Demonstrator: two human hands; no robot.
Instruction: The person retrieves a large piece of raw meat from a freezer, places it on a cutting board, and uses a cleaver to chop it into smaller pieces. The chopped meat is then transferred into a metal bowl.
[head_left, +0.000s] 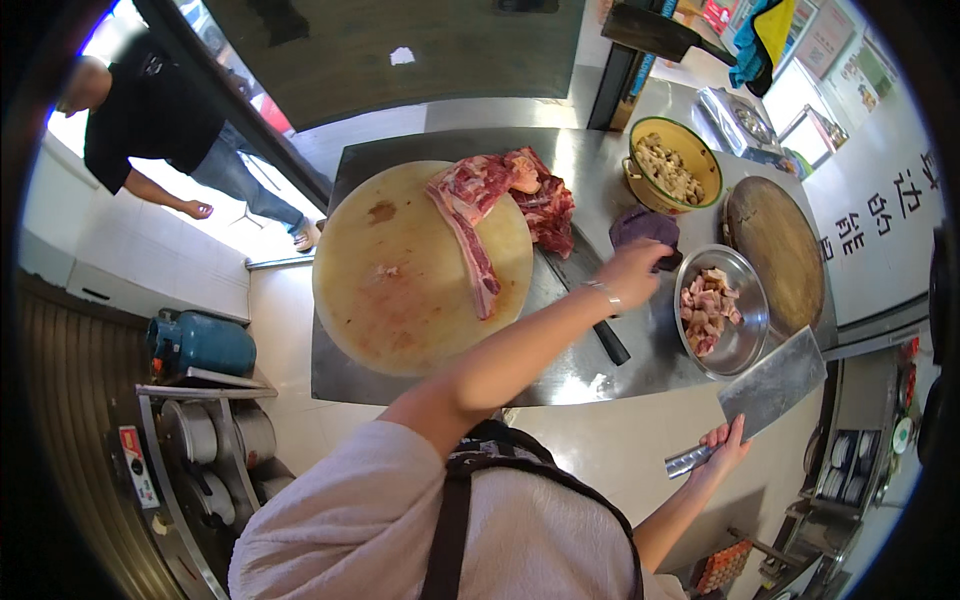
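My left hand (636, 276) reaches across the steel table to a crumpled purple cloth (641, 225). Its fingers are at the cloth's near edge, but blur hides whether they grip it. In my right hand (724, 448) is a broad cleaver (776, 382), held by its metal handle beyond the table's front edge. A steel bowl (759, 330) of cut meat pieces (706, 307) stands between the hands. Under my left forearm lies a long knife (613, 345) with a black handle. Raw meat on the bone (476, 195) rests partly on the round cutting board (367, 262).
Behind the cloth, a yellow enamel basin (637, 171) holds pale chunks. A round wooden board (776, 247) lies at the table's right end. Another cleaver (649, 31) hangs at the top. A person (157, 112) stands at the doorway. A blue gas cylinder (214, 343) lies at left.
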